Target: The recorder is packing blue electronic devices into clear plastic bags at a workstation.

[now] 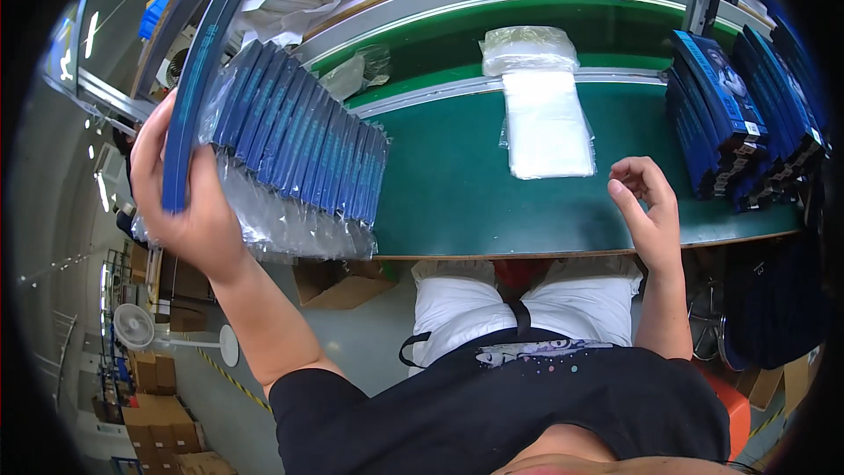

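My left hand (198, 215) is closed around the lower end of a flat blue box (195, 88), thumb on one side and fingers on the other. That box stands upright at the left end of a row of similar blue boxes (294, 136), which lean side by side in clear plastic bags. Over the right part of the green table, my right hand (649, 207) is raised with its fingers loosely curled and the thumb apart, holding nothing. A pile of clear, whitish plastic bags (547, 127) lies flat in front of it, towards the table's middle.
Stacks of blue boxes (716, 114) with a picture on top stand at the table's right end. A folded clear plastic bundle (529, 49) rests by the metal rail behind the bags. Loose plastic (359, 72) lies at the back left. Below the table edge is an open cardboard box (341, 281).
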Demonstrator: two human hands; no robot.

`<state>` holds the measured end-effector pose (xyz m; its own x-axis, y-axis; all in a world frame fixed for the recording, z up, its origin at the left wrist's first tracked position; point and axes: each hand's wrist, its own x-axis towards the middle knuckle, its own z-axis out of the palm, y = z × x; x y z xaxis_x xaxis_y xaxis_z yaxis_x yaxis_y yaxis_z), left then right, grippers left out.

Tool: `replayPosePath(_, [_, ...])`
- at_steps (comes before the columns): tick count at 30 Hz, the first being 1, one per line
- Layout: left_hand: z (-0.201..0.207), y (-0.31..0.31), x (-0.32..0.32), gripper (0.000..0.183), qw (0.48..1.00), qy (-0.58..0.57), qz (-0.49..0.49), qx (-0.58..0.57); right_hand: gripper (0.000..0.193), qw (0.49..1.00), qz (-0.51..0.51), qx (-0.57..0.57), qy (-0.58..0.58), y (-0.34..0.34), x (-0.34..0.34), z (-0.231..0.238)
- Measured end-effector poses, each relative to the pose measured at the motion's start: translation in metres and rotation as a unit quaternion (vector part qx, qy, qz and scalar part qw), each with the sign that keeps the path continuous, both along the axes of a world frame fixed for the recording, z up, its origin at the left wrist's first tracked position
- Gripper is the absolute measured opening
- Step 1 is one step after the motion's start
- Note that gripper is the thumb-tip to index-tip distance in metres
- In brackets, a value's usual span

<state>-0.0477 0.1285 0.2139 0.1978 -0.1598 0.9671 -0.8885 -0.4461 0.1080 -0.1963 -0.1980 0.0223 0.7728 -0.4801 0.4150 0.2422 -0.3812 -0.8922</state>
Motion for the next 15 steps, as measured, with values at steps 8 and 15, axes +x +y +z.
replayPosePath(8, [0.008,0.057,0.062,0.032,0.959,0.147,0.213,0.117,0.012,0.999,0.032,-0.015,0.018,-0.004,-0.002,0.002])
replayPosePath(15, [-0.015,-0.002,0.016,0.026,0.937,-0.214,0.271,0.056,0.014,0.983,-0.106,-0.140,-0.049,-0.042,-0.017,0.061])
